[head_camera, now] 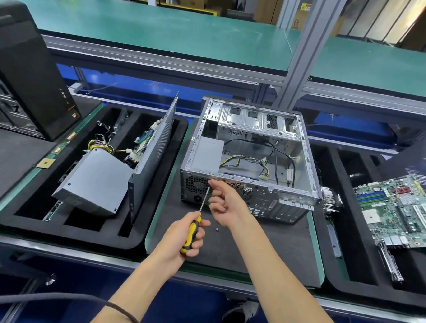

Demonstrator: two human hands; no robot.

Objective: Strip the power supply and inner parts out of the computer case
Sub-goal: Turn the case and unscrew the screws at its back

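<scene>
The open grey computer case [306, 151] lies on a black mat, rear panel facing me. Its power supply [207, 153] sits in the near-left corner, with yellow and black cables [246, 160] loose on the case floor. My left hand [178, 236] grips the yellow-and-black handle of a screwdriver [203, 201]. The shaft points up to the rear panel's top edge above the power supply's fan grille. My right hand [225, 204] pinches the shaft's tip there, with its other fingers curled. Whether a screw lies between the fingertips is hidden. One loose screw [217, 229] rests on the mat.
A foam tray on the left holds another power supply [97, 180], a leaning side panel [156, 143] and cables. A black tower [26, 72] stands at far left. A heatsink [329, 199] lies right of the case, and a motherboard [402, 210] on the right-hand tray.
</scene>
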